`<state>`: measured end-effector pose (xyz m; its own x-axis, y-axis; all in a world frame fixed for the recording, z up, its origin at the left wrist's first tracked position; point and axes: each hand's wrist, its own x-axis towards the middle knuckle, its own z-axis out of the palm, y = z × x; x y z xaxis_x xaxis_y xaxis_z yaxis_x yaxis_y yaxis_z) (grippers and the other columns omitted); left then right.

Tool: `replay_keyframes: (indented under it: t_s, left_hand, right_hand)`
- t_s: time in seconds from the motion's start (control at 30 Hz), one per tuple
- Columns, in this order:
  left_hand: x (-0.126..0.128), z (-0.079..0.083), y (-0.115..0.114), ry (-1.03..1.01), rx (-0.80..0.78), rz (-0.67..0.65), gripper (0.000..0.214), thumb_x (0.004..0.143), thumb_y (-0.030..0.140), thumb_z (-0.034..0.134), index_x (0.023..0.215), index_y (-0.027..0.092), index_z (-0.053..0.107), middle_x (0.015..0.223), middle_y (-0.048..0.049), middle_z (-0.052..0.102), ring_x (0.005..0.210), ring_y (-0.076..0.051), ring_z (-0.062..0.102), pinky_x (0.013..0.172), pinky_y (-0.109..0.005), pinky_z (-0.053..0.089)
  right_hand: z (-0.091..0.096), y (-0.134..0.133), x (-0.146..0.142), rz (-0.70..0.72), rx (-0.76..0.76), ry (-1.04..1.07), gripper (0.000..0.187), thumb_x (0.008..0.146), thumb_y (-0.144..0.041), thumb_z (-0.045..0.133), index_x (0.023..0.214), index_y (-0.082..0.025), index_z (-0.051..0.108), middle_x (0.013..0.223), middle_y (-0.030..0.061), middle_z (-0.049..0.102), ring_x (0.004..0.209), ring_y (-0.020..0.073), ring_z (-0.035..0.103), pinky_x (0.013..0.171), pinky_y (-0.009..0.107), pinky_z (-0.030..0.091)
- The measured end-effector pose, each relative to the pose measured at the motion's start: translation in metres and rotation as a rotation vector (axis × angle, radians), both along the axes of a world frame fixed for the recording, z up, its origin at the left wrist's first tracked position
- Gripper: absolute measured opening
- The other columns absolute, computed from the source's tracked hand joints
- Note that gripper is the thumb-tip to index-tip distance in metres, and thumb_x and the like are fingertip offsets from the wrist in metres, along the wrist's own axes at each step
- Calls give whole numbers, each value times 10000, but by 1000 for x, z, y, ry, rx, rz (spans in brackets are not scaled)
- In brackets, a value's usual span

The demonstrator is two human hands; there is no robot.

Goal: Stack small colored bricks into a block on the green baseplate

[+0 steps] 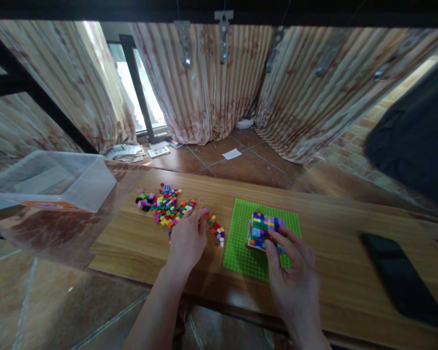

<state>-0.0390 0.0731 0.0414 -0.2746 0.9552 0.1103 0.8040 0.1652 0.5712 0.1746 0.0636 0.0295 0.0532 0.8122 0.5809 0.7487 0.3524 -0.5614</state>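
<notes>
On a green studded baseplate [237,243] stands a low, multicoloured structure of small toy bricks [260,226]. My right hand [295,272] reaches over its right side, thumb and fingers curled onto the top and front edge; the parts under the fingers are hidden. To the left, my left hand [190,238] is closed in a pinch at the edge of a loose brick pile [168,204]. Small red and pink bricks [206,212] show at its fingertips. A short trail of loose bricks [217,228] lies between that hand and the baseplate.
The wooden table [336,233] carries a black phone-like slab [401,282] at the right. A clear plastic bin [69,175] stands at far left. Behind are striped curtains [204,87], papers [126,151] on the floor, and a dark cloth-like shape [416,116] at right.
</notes>
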Motion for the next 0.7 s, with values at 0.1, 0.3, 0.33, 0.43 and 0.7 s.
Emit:
replay_keyframes:
  t_s: [0.1, 0.3, 0.33, 0.43, 0.7]
  left_hand:
    - [0, 0, 1, 21, 3, -18, 297, 899, 134, 441, 1067, 175, 683, 1047, -88, 706, 929, -210, 667, 861, -337, 510]
    - [16, -4, -1, 72, -32, -104, 225, 866, 167, 529, 1033, 182, 679, 1063, -76, 677, 920, -204, 659, 836, -319, 514]
    - [17, -4, -1, 76, -36, -108, 219, 862, 174, 539, 1030, 187, 678, 1061, -71, 675, 913, -201, 658, 830, -316, 515]
    - [18, -4, -2, 98, -49, -127, 231, 847, 130, 523, 999, 197, 684, 1048, -59, 671, 940, -202, 650, 842, -309, 508]
    - [21, -5, -2, 213, -92, -163, 362, 823, 56, 454, 1046, 231, 679, 1068, -64, 651, 964, -194, 639, 822, -295, 495]
  right_hand:
    - [-1, 0, 1, 12, -8, 8, 224, 906, -344, 581, 1022, -201, 710, 1158, 124, 665, 1103, 263, 602, 948, 486, 472]
    - [-1, 0, 3, 22, -14, 13, 202, 906, -312, 580, 1019, -203, 707, 1160, 115, 662, 1104, 254, 599, 946, 476, 478]
    - [-1, 0, 3, 26, -11, 13, 198, 906, -308, 578, 1014, -202, 707, 1156, 115, 663, 1098, 253, 602, 945, 474, 479]
    - [0, 0, 3, 34, -11, 10, 188, 904, -297, 580, 1002, -200, 709, 1150, 113, 665, 1085, 249, 610, 940, 466, 484]
    - [-1, 1, 4, 42, 3, 8, 172, 901, -280, 588, 992, -196, 707, 1162, 116, 659, 1099, 248, 603, 948, 461, 479]
